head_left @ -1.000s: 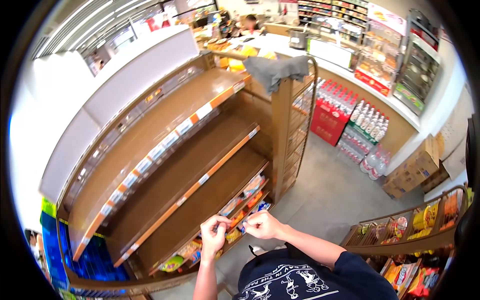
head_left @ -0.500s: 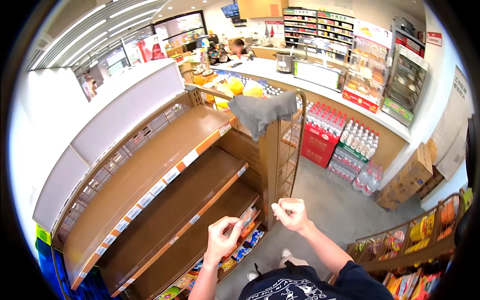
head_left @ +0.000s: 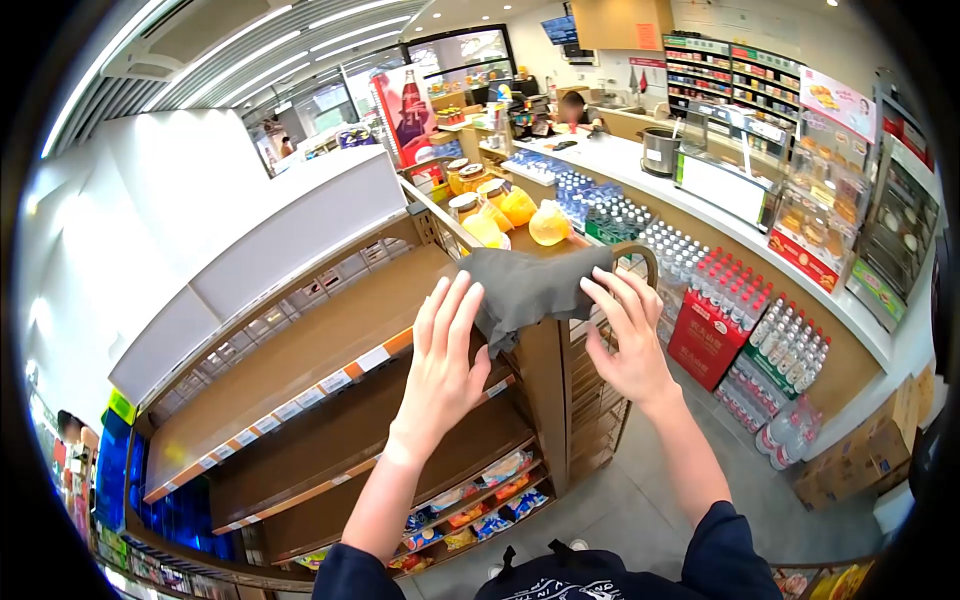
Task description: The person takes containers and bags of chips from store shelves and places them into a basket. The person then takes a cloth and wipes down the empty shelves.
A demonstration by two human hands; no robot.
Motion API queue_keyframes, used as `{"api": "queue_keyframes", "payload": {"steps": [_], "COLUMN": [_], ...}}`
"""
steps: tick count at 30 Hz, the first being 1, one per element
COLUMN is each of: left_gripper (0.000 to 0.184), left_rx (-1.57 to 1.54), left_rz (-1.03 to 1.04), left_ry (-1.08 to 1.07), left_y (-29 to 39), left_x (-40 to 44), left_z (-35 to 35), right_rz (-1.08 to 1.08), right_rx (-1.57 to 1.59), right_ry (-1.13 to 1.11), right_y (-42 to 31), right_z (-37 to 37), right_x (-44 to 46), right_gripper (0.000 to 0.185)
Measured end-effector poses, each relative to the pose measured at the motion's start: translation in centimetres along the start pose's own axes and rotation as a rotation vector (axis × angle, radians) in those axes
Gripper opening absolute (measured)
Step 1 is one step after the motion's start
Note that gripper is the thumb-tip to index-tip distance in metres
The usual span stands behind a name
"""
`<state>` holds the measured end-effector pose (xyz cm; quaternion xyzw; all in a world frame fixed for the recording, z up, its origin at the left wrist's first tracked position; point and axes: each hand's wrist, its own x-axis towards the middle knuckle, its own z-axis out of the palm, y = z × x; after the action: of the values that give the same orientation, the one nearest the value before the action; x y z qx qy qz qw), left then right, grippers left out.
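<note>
A grey cloth (head_left: 535, 288) lies draped over the top end of the brown shelf unit (head_left: 545, 390). My left hand (head_left: 445, 350) is raised at the cloth's left side, fingers stretched upward and apart from the thumb. At the cloth's right edge is my right hand (head_left: 628, 335), its fingers spread and the fingertips at the fabric. Whether either hand presses on the cloth I cannot tell. Neither hand grips anything. Brown shelf boards (head_left: 330, 340) with price labels along their front edges run away to the left, below my left hand.
Yellow-orange packages (head_left: 548, 222) and jars (head_left: 465, 205) stand behind the cloth. A white counter (head_left: 620, 165) with a pot (head_left: 660, 150) runs across the back, a person (head_left: 573, 112) behind it. Bottle packs (head_left: 712, 320) and cardboard boxes (head_left: 865, 450) stand right. Snack packets (head_left: 490, 525) fill the lowest shelves.
Both hands have risen and reached forward from low in front of my body to the cloth, and their curled fingers have opened. My view has shifted left and nearer the shelf.
</note>
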<state>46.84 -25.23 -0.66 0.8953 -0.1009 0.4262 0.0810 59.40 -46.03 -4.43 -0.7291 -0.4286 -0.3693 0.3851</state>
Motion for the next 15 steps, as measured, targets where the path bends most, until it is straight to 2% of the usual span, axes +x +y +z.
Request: {"api": "queue_keyframes", "payload": {"steps": [2, 6, 8, 10, 11, 14, 15], "left_gripper": [0.079, 0.078, 0.073, 0.069, 0.063, 0.057, 0.051], "left_rx": [0.002, -0.046, -0.093, -0.152, -0.2, -0.302, -0.329], "left_rz": [0.017, 0.103, 0.047, 0.028, -0.004, -0.033, -0.056], "left_ry": [-0.022, -0.051, -0.045, -0.13, -0.09, -0.09, -0.024], "left_y": [-0.4, -1.1, -0.8, -1.6, -1.4, -2.0, -1.6], "left_x": [1.1, 2.6, 3.1, 3.5, 3.7, 4.3, 4.6], "left_z": [0.7, 1.6, 0.9, 0.1, 0.0, -0.8, -0.8], "right_rz": [-0.129, -0.187, -0.195, -0.295, -0.288, -0.282, -0.274], "right_rx": [-0.096, -0.041, -0.008, 0.034, 0.08, 0.208, 0.247], "right_ry": [0.022, 0.112, 0.14, 0.134, 0.143, 0.186, 0.218], "right_y": [1.6, 2.7, 3.1, 3.8, 3.5, 4.0, 3.6], "right_z": [0.6, 1.2, 1.2, 0.8, 0.5, 0.6, 0.2], "right_x": [0.4, 1.2, 1.6, 2.3, 2.6, 3.7, 4.3], "right_gripper": [0.06, 0.06, 0.054, 0.045, 0.036, 0.034, 0.034]}}
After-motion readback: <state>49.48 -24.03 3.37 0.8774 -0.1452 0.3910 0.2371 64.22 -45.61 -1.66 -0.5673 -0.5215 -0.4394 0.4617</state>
